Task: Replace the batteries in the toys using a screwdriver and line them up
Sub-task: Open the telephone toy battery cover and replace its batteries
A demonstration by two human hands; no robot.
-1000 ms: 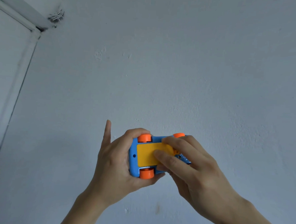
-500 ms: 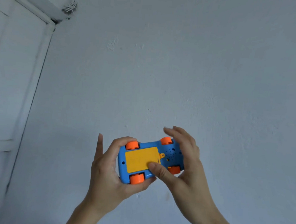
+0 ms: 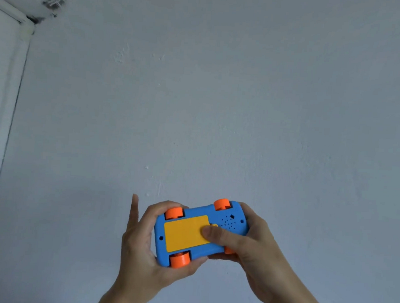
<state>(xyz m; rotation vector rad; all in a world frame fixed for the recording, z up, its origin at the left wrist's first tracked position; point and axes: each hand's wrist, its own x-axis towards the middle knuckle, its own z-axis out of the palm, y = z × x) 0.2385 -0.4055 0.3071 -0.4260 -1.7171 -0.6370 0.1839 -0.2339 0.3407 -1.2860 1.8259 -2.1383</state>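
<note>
- A pale grey-blue wall (image 3: 220, 94) fills the head view; a white frame (image 3: 15, 72) runs down its left side, with a tuft of wires (image 3: 54, 1) at the top corner.
- The blue toy car (image 3: 199, 232) is held in front of the wall, low in the view, underside towards the camera, orange wheels (image 3: 180, 259) outward.
- The left hand (image 3: 140, 248) grips the car's left end, fingers curled round it, one finger pointing straight up.
- The right hand (image 3: 254, 244) wraps the right end, its thumb (image 3: 213, 233) pressing the edge of the yellow battery cover (image 3: 185, 234).
</note>
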